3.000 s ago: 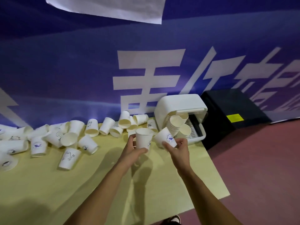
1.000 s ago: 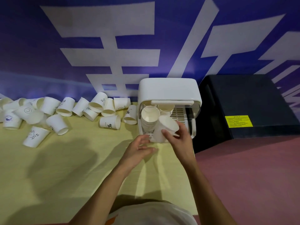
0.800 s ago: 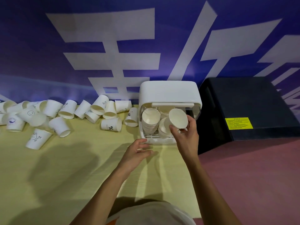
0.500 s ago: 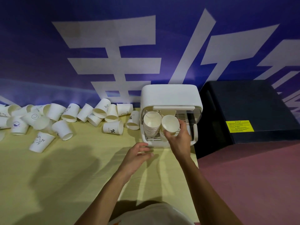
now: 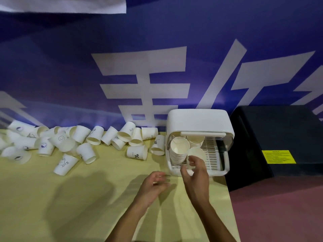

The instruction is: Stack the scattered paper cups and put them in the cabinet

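A white tabletop cabinet (image 5: 199,119) stands at the table's right end with its front open. Inside it a stack of paper cups (image 5: 180,149) lies on its side, mouths toward me. A single cup (image 5: 196,152) lies to the right of that stack, and more cups (image 5: 195,139) sit behind. My right hand (image 5: 195,170) hovers just below that single cup at the cabinet's front lip, fingers relaxed and holding nothing. My left hand (image 5: 153,184) hangs over the table to the left, loosely curled and empty. Several loose cups (image 5: 137,152) lie scattered along the table's back edge.
The yellow table (image 5: 70,198) ends just right of the cabinet. Beyond that edge there is a black box (image 5: 279,133) with a yellow label, standing on a red floor (image 5: 279,206). A blue banner (image 5: 70,67) hangs directly behind the cups.
My right hand carried a cup into the cabinet, laid it beside the stack and let go; it has drawn back slightly left. My left hand stayed empty. The view tilted upward.
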`<state>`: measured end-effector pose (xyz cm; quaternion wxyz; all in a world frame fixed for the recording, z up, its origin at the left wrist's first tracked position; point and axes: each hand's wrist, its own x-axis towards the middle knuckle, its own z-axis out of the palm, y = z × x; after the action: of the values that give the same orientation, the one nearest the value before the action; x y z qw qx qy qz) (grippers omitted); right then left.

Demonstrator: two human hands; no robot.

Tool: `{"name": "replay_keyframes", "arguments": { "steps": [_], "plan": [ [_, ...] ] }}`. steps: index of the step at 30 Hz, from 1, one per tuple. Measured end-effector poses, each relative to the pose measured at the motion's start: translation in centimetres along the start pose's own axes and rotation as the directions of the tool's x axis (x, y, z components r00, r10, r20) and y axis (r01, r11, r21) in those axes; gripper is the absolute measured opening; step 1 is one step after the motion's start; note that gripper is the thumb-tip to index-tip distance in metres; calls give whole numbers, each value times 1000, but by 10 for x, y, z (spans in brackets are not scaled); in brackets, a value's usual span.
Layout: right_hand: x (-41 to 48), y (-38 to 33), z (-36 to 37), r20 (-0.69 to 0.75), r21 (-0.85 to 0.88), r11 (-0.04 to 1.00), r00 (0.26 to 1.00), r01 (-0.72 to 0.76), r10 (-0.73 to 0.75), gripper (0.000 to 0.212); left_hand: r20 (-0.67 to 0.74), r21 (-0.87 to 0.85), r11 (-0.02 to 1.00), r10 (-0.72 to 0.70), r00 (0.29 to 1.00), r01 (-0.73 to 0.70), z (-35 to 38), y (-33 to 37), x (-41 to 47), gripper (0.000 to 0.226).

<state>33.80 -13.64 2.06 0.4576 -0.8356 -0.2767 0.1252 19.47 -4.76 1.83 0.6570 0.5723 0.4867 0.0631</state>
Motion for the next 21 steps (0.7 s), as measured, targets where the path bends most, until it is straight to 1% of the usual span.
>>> {"name": "replay_keyframes", "arguments": {
  "steps": [2,5,8,12,15,17,19,21],
  "plan": [
    [-12,-6,21,122,22,1000,992,-1,-2,37,-41,-5,1000,-5,999,5,-16,-1,5,35],
    [-18,-16,56,316,22,998,948,-56,46,47,-101,19,1000,0,995,2,-45,0,18,36],
    [-4,-28,90,393,-77,997,918,-22,51,59,-149,97,995,23,989,-8,-72,3,35,39],
    [35,-48,126,440,-265,962,896,67,59,61,-191,199,980,63,980,-24,-100,10,66,48],
    [63,-56,144,398,-427,899,913,104,84,58,-228,226,973,94,969,-41,-116,15,96,59],
    [76,-57,155,388,-492,866,913,90,126,55,-225,292,954,138,965,-69,-123,14,117,64],
    [83,-54,165,389,-540,840,901,57,190,54,-205,370,926,156,966,-71,-126,9,136,63],
    [85,-53,174,377,-572,820,899,37,222,54,-191,457,887,173,966,-68,-126,-2,152,61]
  ]
}}
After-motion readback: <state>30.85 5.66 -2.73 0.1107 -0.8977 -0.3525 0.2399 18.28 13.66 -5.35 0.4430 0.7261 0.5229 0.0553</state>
